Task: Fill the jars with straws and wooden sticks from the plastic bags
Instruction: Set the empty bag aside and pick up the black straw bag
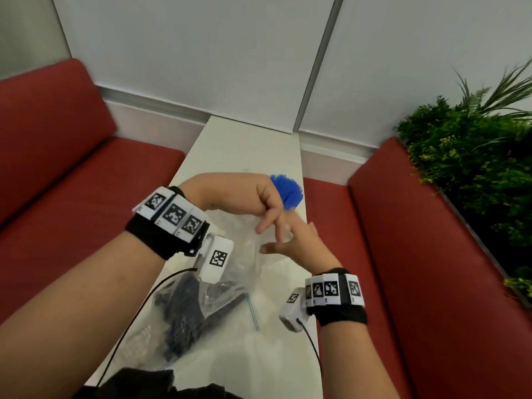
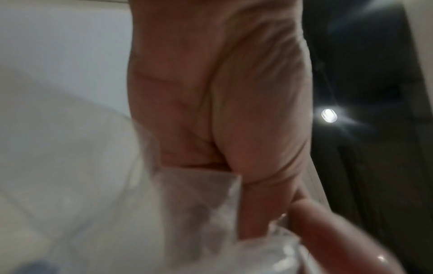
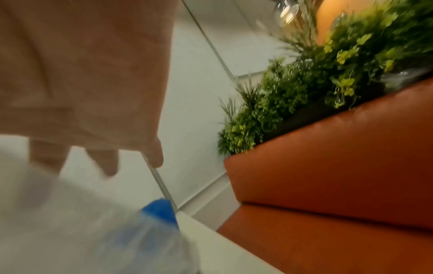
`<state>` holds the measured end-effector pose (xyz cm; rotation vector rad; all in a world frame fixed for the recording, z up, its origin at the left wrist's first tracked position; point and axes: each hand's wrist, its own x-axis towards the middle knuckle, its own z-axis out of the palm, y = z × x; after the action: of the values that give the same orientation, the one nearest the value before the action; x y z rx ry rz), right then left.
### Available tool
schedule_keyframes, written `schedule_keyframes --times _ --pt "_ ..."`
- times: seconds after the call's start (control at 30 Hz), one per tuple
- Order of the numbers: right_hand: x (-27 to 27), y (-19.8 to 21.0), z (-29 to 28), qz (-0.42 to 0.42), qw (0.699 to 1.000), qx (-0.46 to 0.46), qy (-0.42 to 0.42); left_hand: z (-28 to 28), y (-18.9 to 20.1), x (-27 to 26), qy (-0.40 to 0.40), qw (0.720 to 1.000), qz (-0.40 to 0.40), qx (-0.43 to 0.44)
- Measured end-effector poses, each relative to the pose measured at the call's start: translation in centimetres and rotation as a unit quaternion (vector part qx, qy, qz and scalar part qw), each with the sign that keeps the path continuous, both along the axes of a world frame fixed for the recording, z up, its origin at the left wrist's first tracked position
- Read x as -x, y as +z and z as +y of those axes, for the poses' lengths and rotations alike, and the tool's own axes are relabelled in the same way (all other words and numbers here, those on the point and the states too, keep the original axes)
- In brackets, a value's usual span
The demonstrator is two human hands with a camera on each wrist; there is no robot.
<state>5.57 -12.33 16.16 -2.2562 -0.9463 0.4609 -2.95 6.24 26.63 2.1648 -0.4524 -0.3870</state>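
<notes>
Over the narrow white table, my left hand is curled round a bundle of blue straws whose tips fan out past its knuckles. A clear plastic bag hangs down from that grip. My right hand is just below, its fingers straight and touching the bag. In the left wrist view the palm holds the bag's edge. The right wrist view, blurred, shows straight fingers above the bag, with the blue straws inside. No jar is clearly seen.
A second clear bag of dark straws lies on the table near me. Red benches flank the table on the left and right. Green plants stand behind the right bench. A grey wall closes off the table's far end.
</notes>
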Motion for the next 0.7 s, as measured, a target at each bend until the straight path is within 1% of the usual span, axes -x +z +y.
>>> schedule_keyframes --times 0.03,0.07,0.1,0.13,0.17,0.2,0.23,0.27,0.3,0.33,0.37,0.4,0.43,0.47,0.5,0.53,0.57,0.6,0.63,0.67,0.7 --pt "0.3 -0.5 0.0 0.034 0.998 -0.034 -0.026 0.3 0.5 0.2 0.045 0.997 -0.026 0.058" --pt "0.3 -1.0 -0.2 0.055 0.994 -0.063 -0.070 0.9 0.8 0.3 0.125 0.983 -0.073 0.117" --pt "0.0 -1.5 -0.6 0.069 0.987 -0.080 -0.121 1.7 0.8 0.3 0.226 0.950 -0.141 0.161" --pt "-0.1 -1.9 -1.0 0.081 0.977 -0.083 -0.177 2.4 0.8 0.3 0.319 0.907 -0.203 0.186" --pt "-0.2 -2.3 -1.3 0.089 0.966 -0.081 -0.228 2.9 0.7 0.4 0.363 0.878 -0.229 0.213" --pt "-0.1 -2.5 -1.4 0.081 0.957 -0.072 -0.269 2.9 0.5 0.7 0.352 0.876 -0.216 0.248" --pt "0.1 -2.5 -1.3 0.062 0.952 -0.059 -0.294 2.3 0.1 0.9 0.297 0.894 -0.179 0.284" --pt "0.5 -2.5 -0.9 0.053 0.949 -0.055 -0.304 1.0 -0.7 1.1 0.225 0.918 -0.138 0.297" --pt "0.9 -2.5 -0.2 0.062 0.948 -0.071 -0.303 -0.6 -1.8 1.1 0.160 0.941 -0.109 0.278" --pt "1.4 -2.3 0.5 0.084 0.948 -0.101 -0.291 -2.2 -3.0 0.9 0.112 0.961 -0.091 0.236" --pt "1.7 -2.2 1.1 0.106 0.946 -0.143 -0.270 -3.6 -4.5 0.6 0.091 0.975 -0.077 0.188" --pt "1.9 -2.0 1.6 0.134 0.941 -0.189 -0.248 -4.6 -6.0 0.1 0.095 0.983 -0.072 0.143" --pt "2.1 -1.6 1.5 0.164 0.928 -0.242 -0.231 -5.0 -7.7 -0.5 0.121 0.986 -0.085 0.077" --pt "2.2 -1.3 1.0 0.197 0.910 -0.295 -0.216 -4.9 -9.1 -1.1 0.157 0.980 -0.122 -0.006" --pt "2.1 -1.1 0.3 0.223 0.892 -0.335 -0.205 -4.5 -10.2 -1.5 0.200 0.962 -0.159 -0.095" --pt "2.1 -1.0 -0.5 0.245 0.880 -0.357 -0.193 -4.0 -11.2 -1.9 0.252 0.940 -0.172 -0.155" --pt "2.1 -1.1 -1.2 0.264 0.874 -0.369 -0.176 -3.6 -11.9 -2.1 0.305 0.924 -0.153 -0.172" --pt "2.0 -1.4 -1.9 0.288 0.864 -0.384 -0.155 -3.3 -12.5 -2.3 0.355 0.917 -0.111 -0.145" --pt "1.8 -2.0 -2.5 0.326 0.842 -0.403 -0.147 -3.2 -12.9 -2.5 0.388 0.917 -0.053 -0.076" --pt "1.5 -2.7 -3.2 0.370 0.810 -0.426 -0.157 -3.3 -13.3 -2.7 0.392 0.920 0.013 0.023" --pt "1.3 -3.6 -3.9 0.414 0.774 -0.448 -0.172 -3.4 -13.8 -2.9 0.371 0.913 0.080 0.151"
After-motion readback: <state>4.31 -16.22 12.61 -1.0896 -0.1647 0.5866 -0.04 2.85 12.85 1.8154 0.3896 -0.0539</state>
